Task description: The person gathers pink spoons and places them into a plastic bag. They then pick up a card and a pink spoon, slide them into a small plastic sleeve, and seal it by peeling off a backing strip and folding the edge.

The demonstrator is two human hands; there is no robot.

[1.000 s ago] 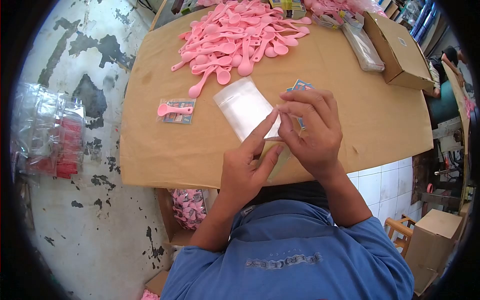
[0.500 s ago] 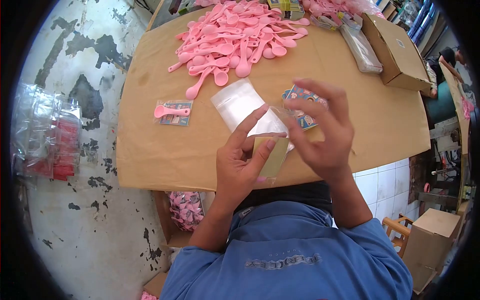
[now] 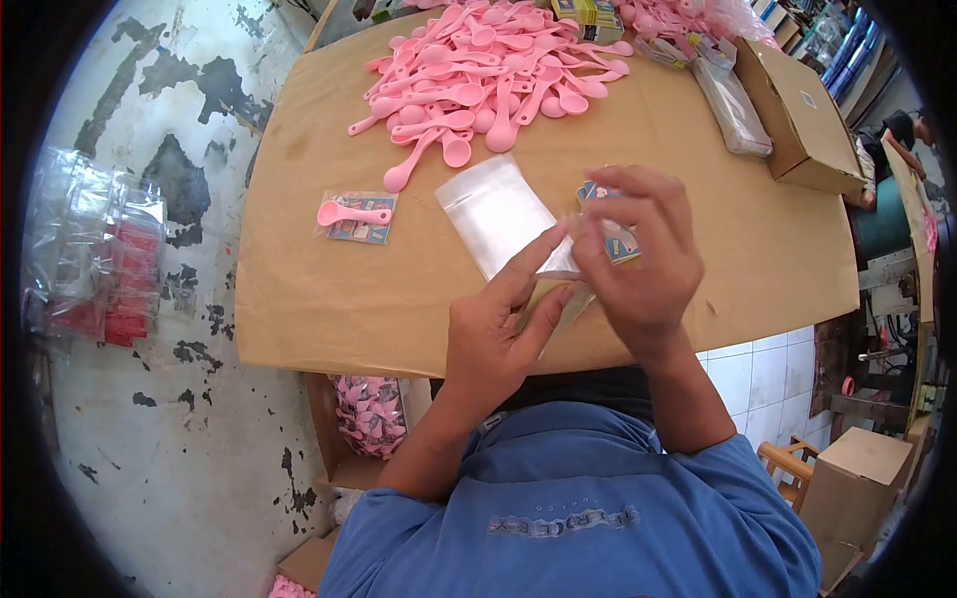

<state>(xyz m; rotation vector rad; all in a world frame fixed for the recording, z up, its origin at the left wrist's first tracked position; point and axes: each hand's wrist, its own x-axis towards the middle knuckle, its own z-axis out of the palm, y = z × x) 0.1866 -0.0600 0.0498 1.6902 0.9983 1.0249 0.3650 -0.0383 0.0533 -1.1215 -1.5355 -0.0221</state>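
My left hand (image 3: 498,334) pinches a small clear plastic bag with a pale card (image 3: 568,311) in it, thumb and fingers around its near side. My right hand (image 3: 646,264) is bent at the bag's upper edge, its fingertips drawn together and slightly blurred. Just beyond both hands lies a stack of clear plastic bags (image 3: 493,209). Partly behind my right hand is a stack of blue printed cards (image 3: 626,244). A pink measuring spoon (image 3: 354,214) rests on a bagged blue card (image 3: 364,232) to the left.
A large heap of pink spoons (image 3: 488,75) covers the table's (image 3: 329,309) far side. At the back right stand a cardboard box (image 3: 797,110) and a pack of clear bags (image 3: 733,105). Plastic-wrapped packs (image 3: 100,249) lie on the floor at left, and a carton (image 3: 862,488) stands at right.
My right hand's fingers have closed in toward the bag's upper edge. My left hand has moved slightly right, and the card now shows less between its fingers.
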